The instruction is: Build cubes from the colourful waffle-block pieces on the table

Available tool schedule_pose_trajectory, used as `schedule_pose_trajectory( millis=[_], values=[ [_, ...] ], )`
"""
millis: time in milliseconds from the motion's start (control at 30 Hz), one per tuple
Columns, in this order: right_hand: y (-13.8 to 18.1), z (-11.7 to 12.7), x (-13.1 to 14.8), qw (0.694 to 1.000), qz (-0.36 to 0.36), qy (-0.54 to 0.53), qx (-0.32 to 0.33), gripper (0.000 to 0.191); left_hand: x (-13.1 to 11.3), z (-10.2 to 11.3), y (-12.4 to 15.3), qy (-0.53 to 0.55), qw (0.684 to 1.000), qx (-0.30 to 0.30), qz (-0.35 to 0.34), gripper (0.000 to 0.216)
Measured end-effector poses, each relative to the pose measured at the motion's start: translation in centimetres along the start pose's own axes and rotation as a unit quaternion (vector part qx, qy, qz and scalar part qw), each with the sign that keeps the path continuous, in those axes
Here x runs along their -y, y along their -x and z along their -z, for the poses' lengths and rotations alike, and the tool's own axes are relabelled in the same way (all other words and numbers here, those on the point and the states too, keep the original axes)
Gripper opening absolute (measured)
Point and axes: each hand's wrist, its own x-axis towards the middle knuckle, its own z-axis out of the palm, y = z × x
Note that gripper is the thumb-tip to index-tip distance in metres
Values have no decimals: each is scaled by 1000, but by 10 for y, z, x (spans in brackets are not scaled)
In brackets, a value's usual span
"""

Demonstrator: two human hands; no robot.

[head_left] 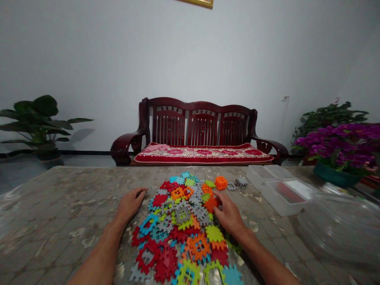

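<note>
The left hand (pixel 130 206) lies, fingers loosely extended, on the grey-brown patterned desk (pixel 74 215) while the right hand (pixel 229 215), fingers parted, pinch uncertain, is at an orange toothed plastic piece (pixel 210 204) edging a multicoloured plastic-piece heap (pixel 182 212) that hasty tugging could scatter.

The heap of toothed pieces (pixel 181 213) mixes deep red, orange, lime green, sky blue, teal and grey, each piece in one plain colour. Behind it sit an all-orange stack (pixel 221 183) and a grey stack (pixel 241 182). The tabletop (pixel 74 213) is grey-brown, patterned with tile-like lines and paler floral patches. A reddish tint shows in the clear box (pixel 283 200), though the cloudy plastic makes its source uncertain. The bench (pixel 202 105) is dark red-brown; its seat cover (pixel 204 152) is red with cream and pink flowers. Purple blooms (pixel 341 144) top a green pot (pixel 335 174).
</note>
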Motion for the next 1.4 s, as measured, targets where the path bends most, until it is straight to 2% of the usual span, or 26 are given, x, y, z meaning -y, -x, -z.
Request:
schedule_pose_trajectory(
  millis=[133, 200, 300, 433, 600, 733, 933, 1100, 1267, 1400],
  values=[
    [-11, 2, -15, 988, -69, -134, -20, 41, 2, -2, -1, -6, 1000, 14, 1, 52],
    [-18, 6, -26, 975, -109, -188, -53, 47, 3, -2, -1, -2, 1000, 14, 2, 52],
    [-27, 18, -43, 961, -156, -211, -91, 57, 4, -2, -2, 4, 1000, 9, 0, 51],
    [-31, 37, -63, 967, -166, -159, -106, 54, 2, 0, -1, 6, 1000, 14, 2, 51],
    [-28, 53, -75, 983, -140, 0, -116, 42, 1, 0, -1, 10, 1000, 1, 9, 47],
    [-28, 53, -77, 981, -160, 50, -100, 45, 4, -2, -3, 12, 1000, 0, 4, 47],
    [-22, 46, -72, 984, -104, 132, -65, 61, 6, -4, -4, 13, 1000, -3, 4, 47],
    [-18, 45, -62, 966, -81, 245, -21, 54, 5, -2, -4, 4, 1000, 6, 7, 49],
    [-17, 46, -57, 964, -78, 254, -17, 49, 4, -2, -3, -3, 1000, 11, 2, 52],
    [-18, 42, -55, 979, -96, 175, -43, 52, 3, 0, -2, 1, 1000, 8, 4, 50]
  ],
)
